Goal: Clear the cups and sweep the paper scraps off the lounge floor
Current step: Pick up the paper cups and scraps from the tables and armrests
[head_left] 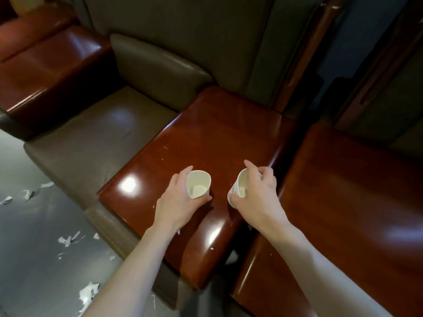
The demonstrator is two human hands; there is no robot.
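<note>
- Gripped the left paper cup [198,184] with the left hand [180,202], forefinger curled round the far wall and thumb round the near wall, keeping the cup just right of the palm.
- Gripped the right paper cup [240,186] with the right hand [256,197], fingers hooked over the far rim and thumb low on the near side, keeping that cup left of the palm and partly hidden under the fingers.
- Held both cups mouth-up over the near end of the glossy red-brown tabletop [217,133], side by side and apart; left one about upright, right one leaning leftward with red print showing on its wall.
- Could not tell whether either base touched the wood or hung just above it.
- Judged as the cup-clearing step: no reach left to make, only a lift along each cup's roughly upright axis.
- Found paper scraps [68,239] strewn on the grey floor [34,271], off to the left in front of the olive seat [103,138], nearer the left arm; sweeping not yet begun.
</note>
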